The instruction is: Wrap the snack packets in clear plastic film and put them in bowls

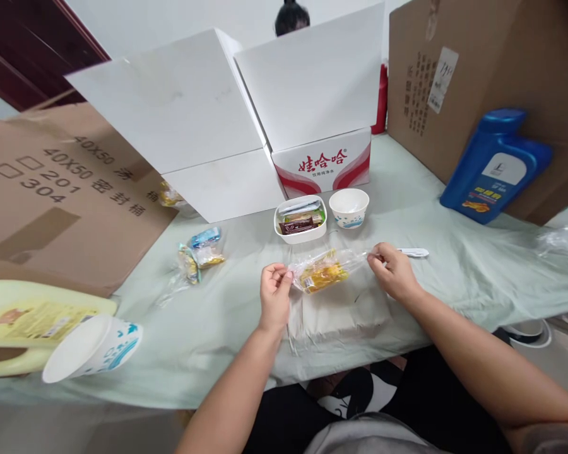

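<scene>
Between my two hands a clear plastic bag [353, 258] is stretched out, with a yellow snack packet [324, 275] inside it. My left hand [275, 293] pinches the bag's left end. At the other end, the fingers of my right hand [394, 270] are closed on the twisted plastic. Just beyond the bag stands a white oval tub [300, 238] with several wrapped snacks in it, a dark brown wrapper [297, 226] on top. A paper bowl [349, 208] with a blue print is to its right. A white-handled tool [414, 253] lies partly behind my right hand.
Bagged snack packets [201, 249] lie to the left. A paper cup [97, 350] and a pale yellow jug [23, 321] lie near the left edge. White cartons [322, 161] stand at the back, a brown box [454, 82] and blue bottle [495, 167] at right. A person's head [291, 19] shows behind.
</scene>
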Demonstrator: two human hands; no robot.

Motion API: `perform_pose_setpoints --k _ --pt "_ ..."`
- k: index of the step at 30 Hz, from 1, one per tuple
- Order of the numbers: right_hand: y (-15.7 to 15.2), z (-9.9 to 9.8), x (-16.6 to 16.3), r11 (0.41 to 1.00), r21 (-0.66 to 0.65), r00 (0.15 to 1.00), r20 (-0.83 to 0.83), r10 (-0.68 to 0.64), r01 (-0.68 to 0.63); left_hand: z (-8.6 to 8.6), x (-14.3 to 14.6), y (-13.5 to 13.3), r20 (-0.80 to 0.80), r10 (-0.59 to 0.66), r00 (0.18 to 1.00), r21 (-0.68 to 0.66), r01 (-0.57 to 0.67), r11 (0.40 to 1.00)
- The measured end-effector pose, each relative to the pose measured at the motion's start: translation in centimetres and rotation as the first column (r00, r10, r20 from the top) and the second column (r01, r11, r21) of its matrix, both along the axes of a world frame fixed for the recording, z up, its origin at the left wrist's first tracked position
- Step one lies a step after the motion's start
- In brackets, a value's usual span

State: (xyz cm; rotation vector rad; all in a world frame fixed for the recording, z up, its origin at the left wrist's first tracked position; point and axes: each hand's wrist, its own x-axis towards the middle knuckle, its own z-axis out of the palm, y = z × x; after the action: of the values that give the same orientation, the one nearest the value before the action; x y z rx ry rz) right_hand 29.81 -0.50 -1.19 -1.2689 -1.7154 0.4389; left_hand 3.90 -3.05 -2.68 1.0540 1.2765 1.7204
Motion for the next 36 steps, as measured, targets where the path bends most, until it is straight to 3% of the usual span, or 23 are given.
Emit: perform_pose_setpoints --k 4,8,11,13,16,18,21,24,29,36 --pt "0.1 -0.2 0.2 0.998 -0.054 0.976 0.216 -0.004 0.016 0.9 -0.8 0.4 0.135 -0.017 0.991 -0.066 0.026 0.997" --pt "0.4 -0.8 0.3 0.999 -0.045 0.889 0.457 -0.003 0.027 1.1 -1.3 0.6 0.129 -0.109 0.986 -0.152 0.128 0.98" --pt "0.0 -0.8 0.1 0.994 0.094 0.897 0.442 0.004 -0.051 0.8 -0.8 0.2 -0.032 -0.211 0.977 -0.175 0.202 0.964" --pt "-0.6 -0.5 -0.4 0.964 0.166 0.912 0.39 0.127 -0.206 0.5 -0.1 -0.4 -0.196 -0.28 0.94 -0.169 0.249 0.954" --pt "-1.4 -0.1 -1.3 0.896 0.125 0.849 0.398 0.347 -0.425 0.4 0.7 -1.1 -0.439 -0.359 0.824 -0.169 0.317 0.933" --pt "-1.5 -0.2 -1.6 0.881 0.065 0.812 0.423 0.401 -0.469 0.4 0.9 -1.3 -0.52 -0.371 0.769 -0.158 0.34 0.927" --pt "-1.0 -0.7 -1.4 0.922 0.015 0.845 0.407 0.347 -0.386 0.5 0.4 -1.0 -0.498 -0.343 0.796 -0.152 0.31 0.939" --pt "-0.4 -1.0 -0.5 0.976 0.061 0.935 0.304 0.182 -0.21 0.7 -0.5 -0.5 -0.384 -0.283 0.879 -0.151 0.242 0.958" --pt "0.3 -0.9 0.6 0.998 0.062 0.986 0.168 -0.02 0.01 0.5 -1.7 0.2 -0.217 -0.131 0.967 -0.121 0.107 0.987" --pt "1.8 -0.4 2.4 0.965 -0.089 0.961 0.151 -0.23 0.245 -0.5 -3.5 0.9 -0.352 0.05 0.935 -0.186 -0.122 0.975"
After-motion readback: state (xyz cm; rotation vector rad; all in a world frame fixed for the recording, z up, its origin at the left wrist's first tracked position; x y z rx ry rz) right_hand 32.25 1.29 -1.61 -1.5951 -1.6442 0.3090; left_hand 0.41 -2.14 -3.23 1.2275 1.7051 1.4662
